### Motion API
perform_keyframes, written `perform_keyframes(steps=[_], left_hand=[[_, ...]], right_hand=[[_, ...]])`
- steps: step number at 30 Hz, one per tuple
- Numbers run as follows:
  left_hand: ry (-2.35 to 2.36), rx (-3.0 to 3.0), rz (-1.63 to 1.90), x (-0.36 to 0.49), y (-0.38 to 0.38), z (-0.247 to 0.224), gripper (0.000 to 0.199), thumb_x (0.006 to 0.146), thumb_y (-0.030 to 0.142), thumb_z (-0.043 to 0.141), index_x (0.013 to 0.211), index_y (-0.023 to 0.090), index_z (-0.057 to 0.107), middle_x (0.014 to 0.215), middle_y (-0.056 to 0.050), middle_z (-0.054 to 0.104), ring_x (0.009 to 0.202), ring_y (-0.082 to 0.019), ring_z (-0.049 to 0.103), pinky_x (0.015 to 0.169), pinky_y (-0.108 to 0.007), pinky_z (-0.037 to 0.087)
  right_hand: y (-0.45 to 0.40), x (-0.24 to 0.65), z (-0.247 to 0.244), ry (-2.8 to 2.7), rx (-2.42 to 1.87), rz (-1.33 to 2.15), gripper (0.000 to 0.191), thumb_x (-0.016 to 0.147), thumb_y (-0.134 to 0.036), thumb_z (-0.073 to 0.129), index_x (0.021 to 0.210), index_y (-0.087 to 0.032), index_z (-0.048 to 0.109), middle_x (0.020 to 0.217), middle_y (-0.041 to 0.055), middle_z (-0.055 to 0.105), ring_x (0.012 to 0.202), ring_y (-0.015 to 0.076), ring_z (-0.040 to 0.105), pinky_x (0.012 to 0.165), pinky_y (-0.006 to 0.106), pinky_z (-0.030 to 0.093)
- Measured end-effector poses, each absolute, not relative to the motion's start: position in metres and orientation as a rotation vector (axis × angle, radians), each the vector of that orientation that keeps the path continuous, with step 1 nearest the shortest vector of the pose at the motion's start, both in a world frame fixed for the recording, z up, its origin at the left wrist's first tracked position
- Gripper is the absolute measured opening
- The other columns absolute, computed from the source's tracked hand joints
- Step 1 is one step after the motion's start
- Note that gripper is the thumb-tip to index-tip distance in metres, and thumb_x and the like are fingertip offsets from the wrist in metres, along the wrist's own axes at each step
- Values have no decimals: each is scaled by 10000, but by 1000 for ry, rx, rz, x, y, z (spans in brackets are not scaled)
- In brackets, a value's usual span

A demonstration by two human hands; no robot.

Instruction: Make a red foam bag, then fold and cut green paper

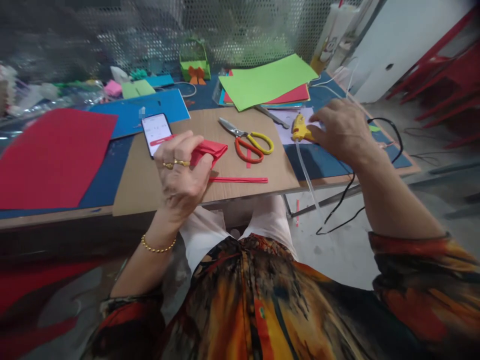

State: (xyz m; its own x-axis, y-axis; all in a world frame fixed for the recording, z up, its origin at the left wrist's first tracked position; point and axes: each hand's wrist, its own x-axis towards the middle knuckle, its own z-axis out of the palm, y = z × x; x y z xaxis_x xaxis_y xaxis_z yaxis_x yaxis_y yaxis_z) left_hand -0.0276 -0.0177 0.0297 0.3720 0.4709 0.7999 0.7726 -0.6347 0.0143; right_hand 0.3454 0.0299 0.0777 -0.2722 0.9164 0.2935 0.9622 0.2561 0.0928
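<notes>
My left hand [182, 172] is closed on a folded piece of red paper [210, 150], pinched between thumb and fingers above the brown board. At the right, my right hand [341, 130] has its curled fingers and thumb at the handle of a yellow hot glue gun [300, 127]. A clear glue stick [307, 172] trails out of the gun toward me. Between the hands lie scissors [249, 140] with one orange and one yellow handle loop, blades slightly apart. A narrow red paper strip [240, 180] rests near the board's front edge.
A phone [155, 127] with a lit screen lies behind my left hand. Red paper [56, 155] covers the left side, and green sheets [270, 80] are stacked at the back. A small green paper basket [195, 62] stands there too. A black cord [347, 192] hangs by my right arm.
</notes>
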Motion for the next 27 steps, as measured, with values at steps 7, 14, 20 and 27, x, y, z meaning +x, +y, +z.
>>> perform_keyframes(steps=[7, 14, 20, 27], left_hand=[[-1222, -2224, -1155, -40, -47, 46, 172, 1030, 229, 634, 1175, 293, 700, 1435, -101, 675, 1479, -351, 566, 1261, -611, 370], [-1296, -2071, -1177, -60, -85, 62, 181, 1005, 162, 653, 1134, 284, 686, 1278, -96, 703, 1272, -327, 650, 1115, -586, 491], [-1503, -2024, -1012, -80, -110, 74, 177, 1018, 171, 623, 1099, 298, 715, 1284, -111, 684, 1260, -330, 619, 1084, -594, 499], [-1220, -1975, -1242, -86, -113, 67, 174, 997, 109, 644, 1090, 240, 712, 1258, -124, 684, 1175, -302, 617, 1019, -510, 483]], right_hand=[[-5, 218, 89, -2909, -1388, 347, 210, 1003, -231, 631, 1038, -165, 827, 1097, 142, 796, 974, 264, 722, 792, 353, 454], [20, 202, 81, -2977, -1555, 437, 67, 888, -180, 732, 852, -196, 787, 879, 102, 758, 880, 254, 710, 737, 334, 433], [29, 193, 82, -3018, -1599, 504, 62, 818, -171, 743, 763, -195, 756, 722, 42, 694, 685, 186, 628, 612, 310, 375], [35, 193, 75, -3022, -1642, 596, 76, 798, -173, 715, 737, -204, 683, 737, 19, 692, 700, 161, 615, 603, 288, 375]])
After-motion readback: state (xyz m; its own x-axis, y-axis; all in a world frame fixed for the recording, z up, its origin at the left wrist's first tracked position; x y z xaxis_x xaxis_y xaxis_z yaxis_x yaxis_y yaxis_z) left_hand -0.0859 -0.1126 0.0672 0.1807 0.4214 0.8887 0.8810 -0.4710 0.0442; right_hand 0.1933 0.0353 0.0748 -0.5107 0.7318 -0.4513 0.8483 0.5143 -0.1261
